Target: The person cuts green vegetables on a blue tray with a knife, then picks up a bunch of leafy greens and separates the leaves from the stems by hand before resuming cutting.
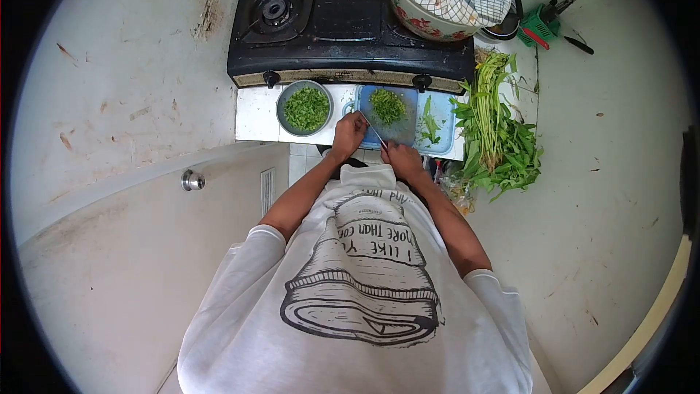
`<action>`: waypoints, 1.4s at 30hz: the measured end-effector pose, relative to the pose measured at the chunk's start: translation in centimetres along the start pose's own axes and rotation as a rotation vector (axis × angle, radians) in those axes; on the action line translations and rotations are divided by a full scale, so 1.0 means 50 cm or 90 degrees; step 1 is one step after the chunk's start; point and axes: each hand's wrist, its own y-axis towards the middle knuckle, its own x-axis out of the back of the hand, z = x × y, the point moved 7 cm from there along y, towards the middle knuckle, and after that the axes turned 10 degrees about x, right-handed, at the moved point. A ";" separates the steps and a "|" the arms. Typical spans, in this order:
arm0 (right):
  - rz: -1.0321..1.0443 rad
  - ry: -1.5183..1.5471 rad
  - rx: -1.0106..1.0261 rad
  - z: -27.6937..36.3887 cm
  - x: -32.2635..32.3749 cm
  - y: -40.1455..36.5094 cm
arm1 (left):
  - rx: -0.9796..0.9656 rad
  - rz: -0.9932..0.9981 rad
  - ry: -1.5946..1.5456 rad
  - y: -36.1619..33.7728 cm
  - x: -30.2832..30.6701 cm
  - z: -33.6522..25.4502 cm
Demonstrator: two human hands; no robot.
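My right hand is closed round the handle of a knife, whose blade slants up and left over a blue board. At the blade's tip is my left hand, its fingers pressed together; what they hold, if anything, is too small to make out. Chopped greens lie in a pile on the board just beyond the blade. Some loose leaves rest on the board's right part. Left of my left hand, a grey bowl holds more chopped greens.
A black gas stove stands behind the board, bearing a cloth-covered pot. Bundled leafy greens hang over the counter's right edge. Further right are a green basket and a black-handled knife. A door knob is at left.
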 end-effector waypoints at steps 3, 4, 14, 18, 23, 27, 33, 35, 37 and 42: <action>0.004 0.011 -0.012 -0.002 0.000 0.001 | -0.035 0.007 0.013 -0.005 0.004 -0.012; 0.003 0.011 -0.009 -0.002 -0.001 0.001 | -0.043 0.010 0.027 -0.007 0.006 -0.019; -0.035 0.030 -0.010 0.001 -0.010 0.023 | -0.047 0.016 0.073 -0.020 0.015 -0.032; -0.030 0.020 -0.005 -0.007 -0.019 0.024 | -0.057 0.005 0.057 -0.015 0.010 -0.021; -0.014 0.025 -0.029 -0.011 -0.012 0.005 | -0.039 0.013 0.043 -0.020 0.016 -0.029; -0.030 0.038 -0.027 -0.008 -0.003 -0.002 | -0.049 0.019 0.053 -0.021 0.015 -0.029; -0.042 0.014 0.015 0.007 -0.002 -0.007 | -0.064 -0.005 0.080 -0.027 0.017 -0.034; -0.041 0.016 0.019 0.010 0.002 -0.009 | -0.078 -0.013 0.085 -0.026 0.017 -0.033; -0.043 0.015 0.020 0.011 0.004 -0.009 | -0.076 -0.014 0.081 -0.026 0.017 -0.029; -0.022 0.014 0.017 0.002 -0.015 -0.001 | -0.051 -0.004 0.067 -0.024 0.017 -0.026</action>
